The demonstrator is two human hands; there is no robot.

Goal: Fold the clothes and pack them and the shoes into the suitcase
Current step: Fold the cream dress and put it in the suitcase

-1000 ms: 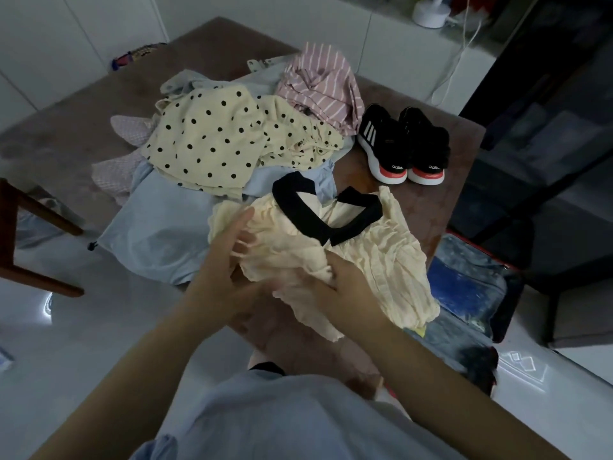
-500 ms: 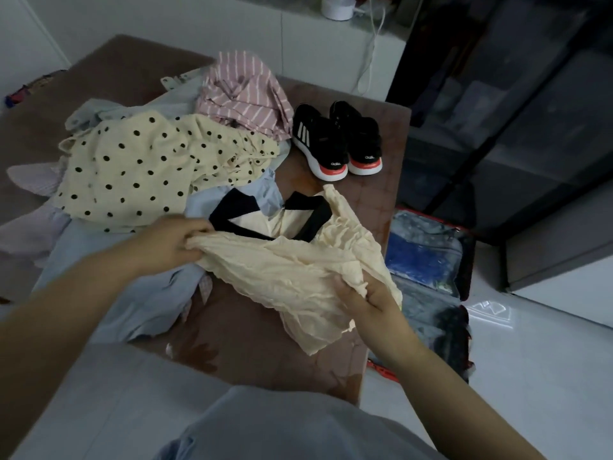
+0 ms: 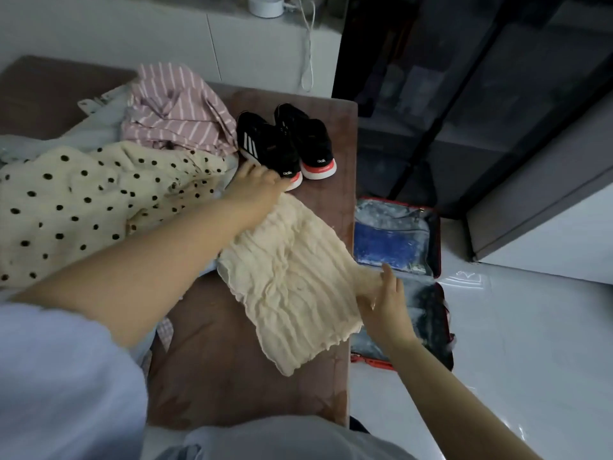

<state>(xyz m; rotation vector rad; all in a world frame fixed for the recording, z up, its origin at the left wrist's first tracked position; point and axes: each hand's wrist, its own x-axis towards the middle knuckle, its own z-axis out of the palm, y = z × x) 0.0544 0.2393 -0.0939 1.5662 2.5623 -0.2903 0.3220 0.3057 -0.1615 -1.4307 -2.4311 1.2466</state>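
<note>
- Cream blouse point(image 3: 292, 277), bunched before, now lies spread flat on the worktop point(image 3: 215, 360).
- Right grip point(image 3: 384, 303) pinches its edge; left grip point(image 3: 255, 190) closure unclear.
- Probably ready for folding.

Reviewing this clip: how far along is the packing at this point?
Early. Done: nothing visibly packed; the suitcase lies open beside the table. In hand: cream top spread flat, left hand and right hand at its edges. Left: folding it, the polka-dot garment, striped garment and shoes, all unpacked on the table.
</note>
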